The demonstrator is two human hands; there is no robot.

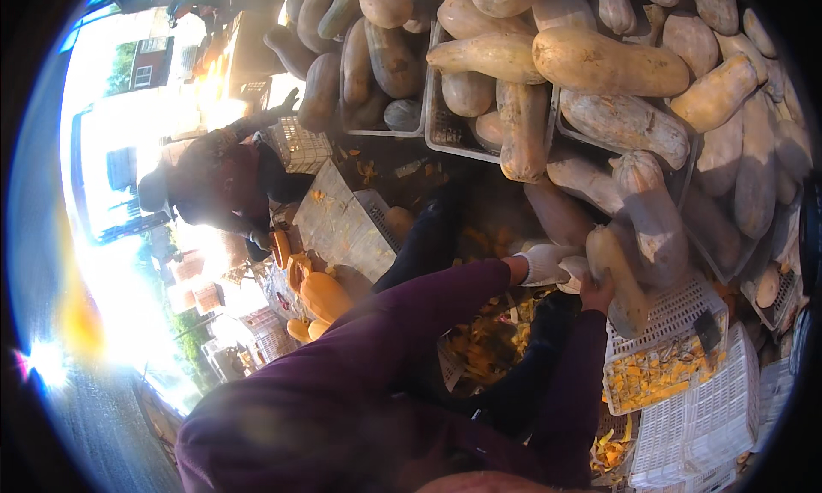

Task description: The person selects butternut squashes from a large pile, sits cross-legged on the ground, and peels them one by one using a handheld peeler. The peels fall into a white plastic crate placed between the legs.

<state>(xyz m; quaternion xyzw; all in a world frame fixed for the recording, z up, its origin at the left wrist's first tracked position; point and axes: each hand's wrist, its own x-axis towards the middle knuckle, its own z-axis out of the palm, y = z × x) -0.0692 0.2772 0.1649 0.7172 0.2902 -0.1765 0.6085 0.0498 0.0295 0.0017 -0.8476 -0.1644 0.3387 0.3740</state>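
Observation:
Knit white glove fabric covers my left hand (542, 263), which reaches forward beside my right hand; its fingertips blend with a pale shape between the two hands, so its grip is unclear. My bare right hand (596, 292) has its fingers against the left side of a long tan squash (615, 271) and appears to grip it. That squash tilts over the rim of a white plastic crate (668, 303). Behind it leans another large squash (650, 214), part of the heap. Orange peelings (488, 345) lie between my legs.
Squashes (610, 61) are heaped in and over black plastic crates (462, 147) ahead. Orange peelings (668, 380) fill the right crate, with a dark flat object (708, 331) on it. Left are a board (347, 220), peeled squashes (324, 297) and another person (221, 178). White crates (700, 422) stand lower right.

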